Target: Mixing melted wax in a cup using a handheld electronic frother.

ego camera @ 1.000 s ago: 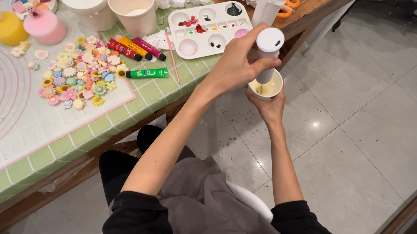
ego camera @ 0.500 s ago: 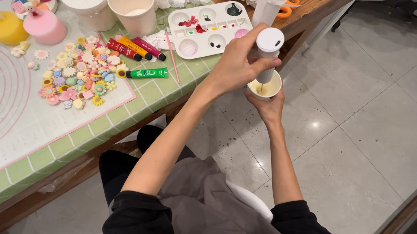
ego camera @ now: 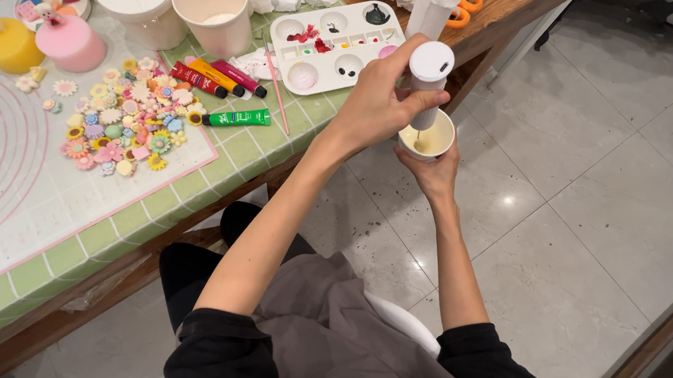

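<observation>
A: Cup (ego camera: 427, 140) first. Small, white, cream-coloured liquid inside, held off the table's (ego camera: 220, 165) right edge, out over the tiled floor (ego camera: 589, 191). Right hand (ego camera: 434, 174) cups it from underneath, fingers curled round its base.

B: And the other hand?

A: Left hand (ego camera: 378, 105) clenched round a white cylindrical mixer (ego camera: 429, 77), upright, its thin shaft dipping into the cup's liquid.

B: What lies near the cup?

A: To its left on the table, a white paint palette (ego camera: 335, 43) with dabs of colour. Further left of the cup, paint tubes (ego camera: 218, 82), a thin brush (ego camera: 276, 98), then a scatter of small flower charms (ego camera: 120, 122) on a silicone mat (ego camera: 6, 174). Behind the cup, orange scissors (ego camera: 468, 5).

B: Risks?

A: My reading: the cup sits over open floor with no support beneath but a palm. A tilt of the mixer, or its tip catching the wall, could slop liquid onto the tiles or the grey apron (ego camera: 342, 331) below. The cup is light, so a loose grip might let it spin.
</observation>
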